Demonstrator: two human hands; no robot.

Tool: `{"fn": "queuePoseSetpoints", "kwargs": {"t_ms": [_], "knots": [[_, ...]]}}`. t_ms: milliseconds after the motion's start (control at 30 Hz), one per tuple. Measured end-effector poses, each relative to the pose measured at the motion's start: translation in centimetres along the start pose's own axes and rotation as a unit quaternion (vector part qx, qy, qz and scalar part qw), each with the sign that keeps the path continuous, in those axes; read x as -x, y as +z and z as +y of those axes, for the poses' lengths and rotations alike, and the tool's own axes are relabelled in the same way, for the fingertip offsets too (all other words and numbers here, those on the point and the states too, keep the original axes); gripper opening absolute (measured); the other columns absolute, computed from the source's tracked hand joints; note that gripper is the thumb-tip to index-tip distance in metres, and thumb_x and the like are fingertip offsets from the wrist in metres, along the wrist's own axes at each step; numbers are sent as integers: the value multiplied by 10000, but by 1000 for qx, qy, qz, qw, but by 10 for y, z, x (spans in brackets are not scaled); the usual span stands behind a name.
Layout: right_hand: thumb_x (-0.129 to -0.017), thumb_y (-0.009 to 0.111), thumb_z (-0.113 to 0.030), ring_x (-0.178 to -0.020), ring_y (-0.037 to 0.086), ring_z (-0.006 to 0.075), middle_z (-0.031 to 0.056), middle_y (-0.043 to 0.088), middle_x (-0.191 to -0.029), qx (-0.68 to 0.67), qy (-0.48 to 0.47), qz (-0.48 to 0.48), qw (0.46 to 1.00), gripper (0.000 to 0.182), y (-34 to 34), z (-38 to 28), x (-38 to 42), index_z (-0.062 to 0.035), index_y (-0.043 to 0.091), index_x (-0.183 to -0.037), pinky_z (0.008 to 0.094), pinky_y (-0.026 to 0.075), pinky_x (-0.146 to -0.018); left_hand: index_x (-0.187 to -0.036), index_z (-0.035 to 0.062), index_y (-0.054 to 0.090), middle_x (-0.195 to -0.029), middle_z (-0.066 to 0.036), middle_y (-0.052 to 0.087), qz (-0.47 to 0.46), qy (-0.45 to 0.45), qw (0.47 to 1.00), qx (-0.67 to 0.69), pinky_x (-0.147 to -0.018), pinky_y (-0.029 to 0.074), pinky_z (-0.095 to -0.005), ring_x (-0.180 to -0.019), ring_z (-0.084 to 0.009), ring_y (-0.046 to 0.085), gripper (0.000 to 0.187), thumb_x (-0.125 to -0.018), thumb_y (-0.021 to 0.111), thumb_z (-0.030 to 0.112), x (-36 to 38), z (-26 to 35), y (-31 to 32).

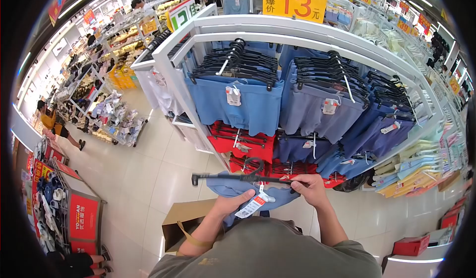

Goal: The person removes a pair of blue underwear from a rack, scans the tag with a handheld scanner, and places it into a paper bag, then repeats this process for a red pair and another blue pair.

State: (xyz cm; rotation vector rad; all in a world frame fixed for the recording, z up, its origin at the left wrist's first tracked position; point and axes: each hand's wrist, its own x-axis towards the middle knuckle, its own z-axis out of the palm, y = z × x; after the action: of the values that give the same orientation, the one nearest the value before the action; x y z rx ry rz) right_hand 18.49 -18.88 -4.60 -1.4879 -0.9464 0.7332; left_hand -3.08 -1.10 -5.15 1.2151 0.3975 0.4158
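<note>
I have the black hanger [225, 178] in front of the chest, just short of the rack [173, 65], its long axis running left to right and nearly level in my view. Its hook curls up toward the rack, and a clip at its left end points down. The blue garment [283, 196] lies along the bar's near side, toward the body. My right hand [311, 190] grasps the hanger's right end, covering it. My left hand [236, 203] grips the garment, thumb on top, beside the tag [251, 205]; its other fingers are hidden beneath the cloth. The tag's print is too small for me to read, and the shirt [277, 248] cuts off the garment's lower part. The cloth looks plain and loosely creased. A brown bag [173, 231] hangs by its strap from my left forearm.
</note>
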Motion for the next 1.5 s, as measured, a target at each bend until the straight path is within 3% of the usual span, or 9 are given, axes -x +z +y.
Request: {"fn": "queuePoseSetpoints", "kwargs": {"t_ms": [133,333,467,667,1033,1233,1367,1433,1500], "knots": [[-909,682,-140,-699,644,120,71,707,-812,-111,-13,69,991,185,-18,7,7,42,696,-939,263,523,-637,-1076,10,659,-988,-62,690,-27,-8,1000,-15,-828,514,-305,-916,-142,640,209,-924,669,154,-10,-2,15],[-924,631,-139,-678,618,89,49,678,-762,16,0,156,988,173,-83,19,28,30,646,-884,239,499,-615,-1065,19,638,-967,-66,688,-54,8,998,-35,-771,526,-299,-859,-141,647,199,-955,630,185,-24,-8,20],[-948,599,-107,-703,655,114,63,680,-843,12,31,240,970,139,-144,32,42,24,641,-967,228,511,-606,-1044,20,652,-933,-31,672,-37,19,999,-32,-787,496,-268,-847,-107,613,192,-947,646,186,-27,-8,24],[-974,599,-226,-675,629,100,41,659,-843,39,-45,311,949,241,-211,9,12,11,637,-997,222,495,-596,-1050,11,641,-937,-47,672,-31,21,999,-25,-775,503,-274,-842,-115,622,214,-942,656,195,-27,-2,31],[-979,579,-164,-674,625,111,63,661,-868,76,-72,235,966,213,-238,-10,-77,9,620,-1096,221,482,-575,-1045,6,639,-944,-65,676,42,47,998,9,-777,514,-293,-854,-137,633,215,-945,650,195,-8,3,28],[-975,585,-173,-685,637,110,62,658,-862,11,-25,357,934,223,-206,18,-57,-6,576,-1124,214,492,-566,-1046,7,644,-942,-55,677,97,70,992,32,-779,515,-292,-851,-133,635,215,-947,648,197,0,20,28],[-904,636,-57,-826,658,128,63,677,-946,53,-40,102,993,195,-84,34,-45,-28,616,-1096,261,536,-753,-1071,18,646,-977,-36,673,56,64,996,-9,-818,500,-291,-891,-116,622,217,-960,627,203,-7,23,20],[-846,666,-48,-1023,636,158,76,681,-1052,74,-93,-114,986,319,-9,-8,-42,-15,609,-1158,301,501,-888,-1079,23,648,-992,-27,672,19,65,997,-29,-840,491,-292,-909,-112,616,223,-967,616,213,-12,25,19],[-860,680,-111,-1031,617,166,97,674,-1042,53,-172,-197,964,262,35,8,-42,-10,632,-1097,328,486,-885,-1077,24,652,-985,-22,673,-19,82,996,-38,-843,489,-294,-905,-114,617,228,-969,612,220,-19,22,17]]}}
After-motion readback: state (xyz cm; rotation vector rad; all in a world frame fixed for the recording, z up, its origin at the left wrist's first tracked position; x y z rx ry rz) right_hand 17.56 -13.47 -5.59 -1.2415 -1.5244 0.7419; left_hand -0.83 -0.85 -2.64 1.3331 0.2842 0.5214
